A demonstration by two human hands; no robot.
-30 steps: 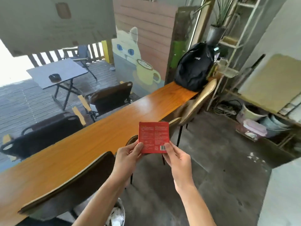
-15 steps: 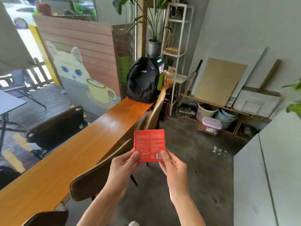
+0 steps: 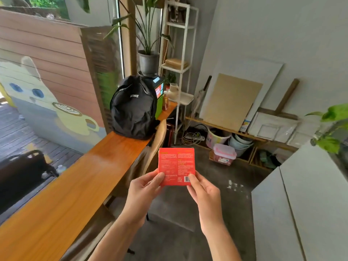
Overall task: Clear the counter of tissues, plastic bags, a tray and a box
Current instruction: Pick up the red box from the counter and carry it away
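Head view: a red box point(image 3: 176, 166) with small print and a barcode on the side facing the camera is held upright in the air, above the grey floor and just off the near edge of the long wooden counter point(image 3: 79, 187). The left hand point(image 3: 145, 187) pinches its lower left corner, thumb on the printed face. The right hand point(image 3: 204, 189) pinches the lower right corner, thumb beside the barcode. Both grips are narrow and closed on the box.

At the far end of the counter stands a black backpack point(image 3: 134, 108), with a potted plant point(image 3: 148, 61) behind it. A white shelf unit point(image 3: 178, 68) rises past the counter's far end. A wooden chair back point(image 3: 157, 144) leans by the counter's inner edge.
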